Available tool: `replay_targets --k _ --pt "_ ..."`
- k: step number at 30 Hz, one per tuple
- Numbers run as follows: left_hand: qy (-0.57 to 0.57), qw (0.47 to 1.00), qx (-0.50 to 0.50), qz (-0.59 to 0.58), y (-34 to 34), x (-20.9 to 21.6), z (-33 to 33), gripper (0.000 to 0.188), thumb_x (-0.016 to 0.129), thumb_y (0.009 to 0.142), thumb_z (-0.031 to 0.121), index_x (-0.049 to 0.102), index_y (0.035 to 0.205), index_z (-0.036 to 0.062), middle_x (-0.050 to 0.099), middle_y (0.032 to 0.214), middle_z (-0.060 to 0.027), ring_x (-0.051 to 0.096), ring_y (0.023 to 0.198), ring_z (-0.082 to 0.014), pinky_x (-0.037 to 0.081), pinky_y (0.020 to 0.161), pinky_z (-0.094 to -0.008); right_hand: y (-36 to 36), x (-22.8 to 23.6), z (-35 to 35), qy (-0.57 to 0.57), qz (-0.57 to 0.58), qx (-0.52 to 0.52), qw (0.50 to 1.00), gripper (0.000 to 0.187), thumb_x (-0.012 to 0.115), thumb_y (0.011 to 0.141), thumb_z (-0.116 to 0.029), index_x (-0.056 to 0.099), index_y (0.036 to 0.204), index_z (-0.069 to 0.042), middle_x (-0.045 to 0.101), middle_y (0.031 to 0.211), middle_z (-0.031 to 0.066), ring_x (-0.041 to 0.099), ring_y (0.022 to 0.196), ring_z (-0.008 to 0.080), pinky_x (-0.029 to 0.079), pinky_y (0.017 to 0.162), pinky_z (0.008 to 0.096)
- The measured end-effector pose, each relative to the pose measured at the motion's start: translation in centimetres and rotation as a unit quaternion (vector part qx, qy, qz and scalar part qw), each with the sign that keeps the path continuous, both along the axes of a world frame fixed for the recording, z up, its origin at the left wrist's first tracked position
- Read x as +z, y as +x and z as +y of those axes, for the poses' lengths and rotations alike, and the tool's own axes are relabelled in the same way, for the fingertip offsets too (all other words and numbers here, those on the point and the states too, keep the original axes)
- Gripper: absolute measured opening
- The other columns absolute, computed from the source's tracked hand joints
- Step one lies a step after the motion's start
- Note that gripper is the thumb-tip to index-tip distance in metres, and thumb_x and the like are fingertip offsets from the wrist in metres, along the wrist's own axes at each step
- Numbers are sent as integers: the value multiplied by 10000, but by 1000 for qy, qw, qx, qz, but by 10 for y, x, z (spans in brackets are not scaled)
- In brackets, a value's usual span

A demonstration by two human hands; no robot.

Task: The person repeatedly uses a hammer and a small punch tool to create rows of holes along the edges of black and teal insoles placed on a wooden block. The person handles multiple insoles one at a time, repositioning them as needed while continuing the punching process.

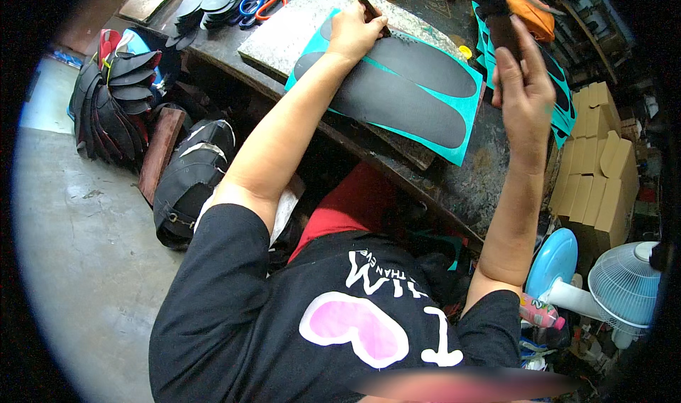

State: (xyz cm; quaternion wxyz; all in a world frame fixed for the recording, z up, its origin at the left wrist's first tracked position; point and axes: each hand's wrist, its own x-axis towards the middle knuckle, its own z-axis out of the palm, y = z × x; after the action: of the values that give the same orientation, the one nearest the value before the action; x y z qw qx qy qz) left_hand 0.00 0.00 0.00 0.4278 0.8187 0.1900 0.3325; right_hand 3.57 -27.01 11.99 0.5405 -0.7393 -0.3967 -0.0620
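My left hand (351, 33) grips a short dark bar-shaped tool (369, 12), held upright on a turquoise sheet (454, 146). Black insole-shaped pieces (401, 112) lie side by side on this sheet, and small marks show along the upper one beside the tool. Under the sheet is a pale speckled slab (284, 38). My right hand (526, 94) is raised to the right of the sheet, its fingers around a dark brown mallet-like tool (502, 31). The lower part of that tool is hidden by the hand.
Blue and orange scissors (261, 7) lie at the back left beside stacked dark cutouts (209, 2). More turquoise sheets (564, 116) hang over the right side. Cardboard boxes (589, 169) and a fan (624, 282) stand right. A bundle of black cutouts (113, 105) is on the left.
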Motion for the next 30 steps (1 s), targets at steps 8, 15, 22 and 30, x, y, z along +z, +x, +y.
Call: replay_targets --k 8,15,22,30 --pt "335 941 32 -29 4 5 -21 178 663 879 171 586 942 24 674 743 -204 695 714 -359 561 655 -441 3 -54 28 -143 -148 -102 973 452 630 947 -381 549 1378 -271 711 984 192 696 899 380 550 735 424" --pt "-151 984 -55 -71 9 1 -5 137 697 868 87 669 936 -29 725 787 -106 715 666 -146 574 606 -271 12 -15 4 -42 -62 -80 994 445 650 959 -307 578 1373 -159 688 1119 128 672 967 214 513 808 318" --pt "285 956 -17 -71 11 0 -18 262 722 853 237 614 957 22 690 786 -186 694 747 -359 558 695 -424 8 -25 19 15 -240 -56 969 439 636 966 -297 559 1384 -186 706 996 143 696 776 275 544 652 356" --pt "-174 964 12 -198 14 -5 -5 148 706 833 112 670 857 -30 712 743 -127 714 658 -168 574 553 -298 21 -59 -7 -163 -27 -123 979 467 605 961 -418 560 1381 -219 697 1137 177 693 986 360 543 822 413"
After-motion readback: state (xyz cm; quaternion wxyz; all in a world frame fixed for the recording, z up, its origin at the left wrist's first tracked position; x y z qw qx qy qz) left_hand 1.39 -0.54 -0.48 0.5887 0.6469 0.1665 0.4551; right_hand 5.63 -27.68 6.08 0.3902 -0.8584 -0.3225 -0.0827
